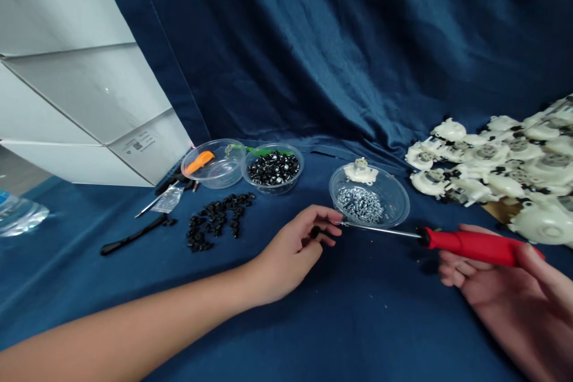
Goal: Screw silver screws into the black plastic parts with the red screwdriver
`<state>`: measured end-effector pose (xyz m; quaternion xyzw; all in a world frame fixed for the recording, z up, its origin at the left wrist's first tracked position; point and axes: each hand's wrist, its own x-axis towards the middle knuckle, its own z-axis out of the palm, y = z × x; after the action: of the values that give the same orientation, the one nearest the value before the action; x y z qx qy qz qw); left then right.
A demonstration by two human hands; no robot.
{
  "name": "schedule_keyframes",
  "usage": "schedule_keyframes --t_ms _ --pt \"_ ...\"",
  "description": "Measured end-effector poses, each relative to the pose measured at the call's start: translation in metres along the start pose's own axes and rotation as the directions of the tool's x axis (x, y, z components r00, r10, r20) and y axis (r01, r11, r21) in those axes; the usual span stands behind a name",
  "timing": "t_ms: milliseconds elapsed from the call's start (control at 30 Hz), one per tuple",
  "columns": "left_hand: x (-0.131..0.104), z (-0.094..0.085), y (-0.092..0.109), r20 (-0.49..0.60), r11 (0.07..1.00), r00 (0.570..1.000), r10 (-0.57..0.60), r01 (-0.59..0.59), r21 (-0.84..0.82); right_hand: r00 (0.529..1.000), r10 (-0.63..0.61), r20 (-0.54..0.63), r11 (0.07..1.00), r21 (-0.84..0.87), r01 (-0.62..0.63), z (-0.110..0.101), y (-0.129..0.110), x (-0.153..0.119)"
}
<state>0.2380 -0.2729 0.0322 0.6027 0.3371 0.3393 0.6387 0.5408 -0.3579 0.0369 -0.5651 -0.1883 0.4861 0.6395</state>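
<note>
A screwdriver with a red handle (478,247) lies across my right hand (510,292), which grips it with the thumb on top. Its thin metal shaft (385,230) points left. At the tip, my left hand (298,245) has its fingers curled in; a tiny silvery bit shows there, too small to name. Just behind the shaft stands a clear plastic bowl (400,212) with many small silver screws (360,204) in it. A white plastic part (360,172) with a metal piece on top rests against that bowl's far side.
Many white plastic assemblies (487,161) are heaped at the right. Left of centre are a bowl of black parts (274,168), a bowl with an orange tool (199,162) and loose black pieces (217,218). White boxes (89,95) and a clear bottle (20,213) stand farther left.
</note>
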Motion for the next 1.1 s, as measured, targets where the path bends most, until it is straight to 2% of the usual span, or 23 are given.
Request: schedule_keyframes --t_ms 167,467,567,667,767,867,967,1100 --pt "0.002 0.002 -0.001 0.029 0.998 0.999 0.043 -0.041 -0.055 1.000 -0.005 0.016 1.000 0.004 0.005 0.002 -0.003 -0.002" --pt "0.004 0.004 0.001 0.086 0.975 0.995 -0.040 0.058 -0.216 1.000 -0.001 -0.012 1.000 0.008 0.001 0.005 -0.004 -0.001" --pt "0.003 0.001 0.003 0.130 0.976 0.986 -0.104 0.127 -0.179 1.000 0.000 0.001 1.000 0.021 0.000 0.004 -0.004 0.001" --pt "0.000 -0.004 0.005 0.204 0.978 0.960 -0.193 0.206 -0.045 1.000 -0.006 0.004 1.000 0.007 0.006 0.003 -0.004 0.002" --pt "-0.003 -0.007 0.006 0.195 0.986 0.967 -0.164 0.164 0.018 1.000 -0.003 -0.003 1.000 0.005 0.003 0.001 -0.004 0.004" --pt "-0.003 -0.006 0.005 0.155 0.992 0.980 -0.128 0.129 0.002 1.000 -0.004 0.004 1.000 0.014 0.004 0.002 -0.005 0.004" --pt "0.000 -0.005 0.005 0.154 0.992 0.983 -0.095 0.106 -0.062 1.000 -0.018 0.003 1.000 0.016 0.018 0.003 -0.006 0.004" --pt "0.006 -0.007 0.003 0.177 0.945 0.980 -0.088 0.138 -0.295 1.000 -0.022 -0.010 1.000 0.006 0.022 0.004 -0.005 0.004"
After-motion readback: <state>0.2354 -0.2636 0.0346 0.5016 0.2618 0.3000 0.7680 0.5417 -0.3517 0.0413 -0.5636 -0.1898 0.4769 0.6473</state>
